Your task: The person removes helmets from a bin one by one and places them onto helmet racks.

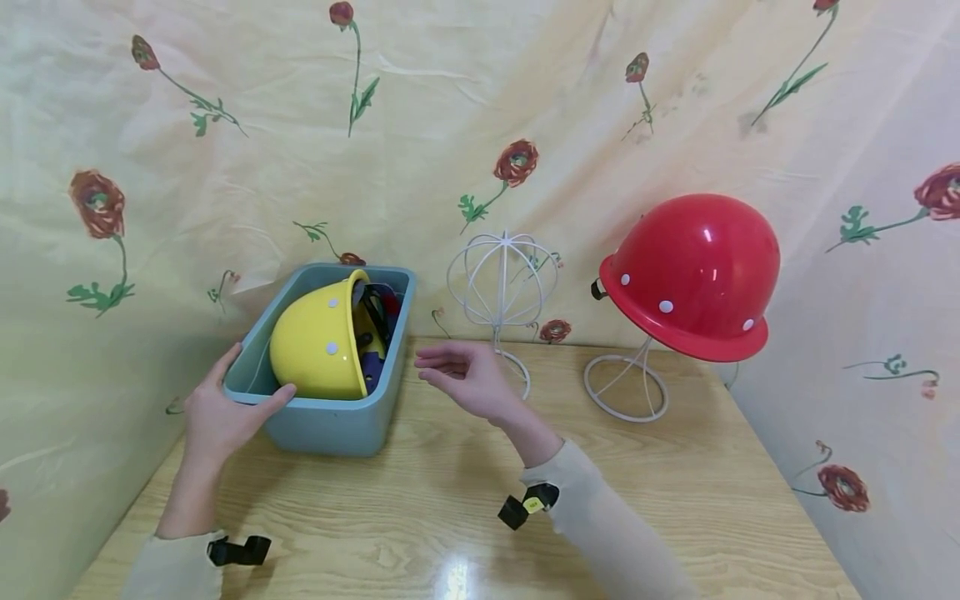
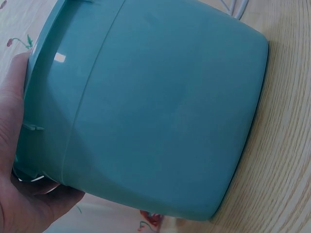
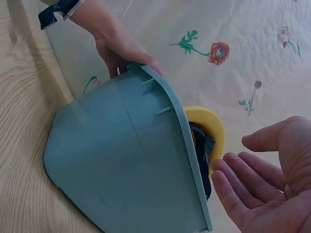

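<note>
A blue-green plastic bin (image 1: 330, 425) stands on the left of the table, its near side toward me. My left hand (image 1: 225, 417) holds its near left corner, thumb over the rim and fingers along the outer side, as the left wrist view also shows. Inside lies a yellow hard hat (image 1: 315, 342), tipped on its side, with dark straps and a purple piece showing at its open side. To the right of the bin my right hand (image 1: 476, 379) hangs in the air, fingers relaxed and holding nothing.
Behind my right hand is a white wire hat stand (image 1: 501, 279) with a bare globe top. Farther right a red hard hat (image 1: 697, 275) sits on another wire stand (image 1: 626, 417). Flower-patterned cloth (image 1: 420, 167) backs the wooden table (image 1: 450, 500).
</note>
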Available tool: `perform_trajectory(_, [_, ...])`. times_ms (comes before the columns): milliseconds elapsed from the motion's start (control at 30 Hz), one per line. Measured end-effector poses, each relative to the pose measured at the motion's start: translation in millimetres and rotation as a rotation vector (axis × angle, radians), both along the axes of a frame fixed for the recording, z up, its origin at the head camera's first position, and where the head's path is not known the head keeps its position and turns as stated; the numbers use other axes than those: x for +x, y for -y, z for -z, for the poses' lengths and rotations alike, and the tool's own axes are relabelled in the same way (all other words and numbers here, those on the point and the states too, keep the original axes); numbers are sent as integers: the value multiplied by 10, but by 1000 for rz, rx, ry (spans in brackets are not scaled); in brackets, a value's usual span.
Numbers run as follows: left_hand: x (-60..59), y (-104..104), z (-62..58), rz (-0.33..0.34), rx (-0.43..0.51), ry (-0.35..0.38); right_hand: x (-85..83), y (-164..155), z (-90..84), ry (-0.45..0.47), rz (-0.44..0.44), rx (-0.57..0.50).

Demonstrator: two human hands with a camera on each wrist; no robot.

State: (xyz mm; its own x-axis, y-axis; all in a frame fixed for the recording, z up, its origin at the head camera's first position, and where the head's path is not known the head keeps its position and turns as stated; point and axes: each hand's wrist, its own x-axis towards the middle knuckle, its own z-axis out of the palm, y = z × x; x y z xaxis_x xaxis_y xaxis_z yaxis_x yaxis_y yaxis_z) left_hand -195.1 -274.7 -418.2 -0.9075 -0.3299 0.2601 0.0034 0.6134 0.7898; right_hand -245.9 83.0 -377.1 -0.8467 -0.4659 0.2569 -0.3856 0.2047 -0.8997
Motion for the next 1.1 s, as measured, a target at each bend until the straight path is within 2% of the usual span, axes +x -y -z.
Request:
perform_trajectory(300, [-3,-10,-17,-4,-12,5,-14,128,-18,10,-24,-18])
perform_trajectory(767, [-12,13,-10,-28,6,26,-2,435,-118,-66,-24,31])
perform_trajectory(1100, [-11,-4,8,-19,7,19,96,572,-177,-149,-1,156])
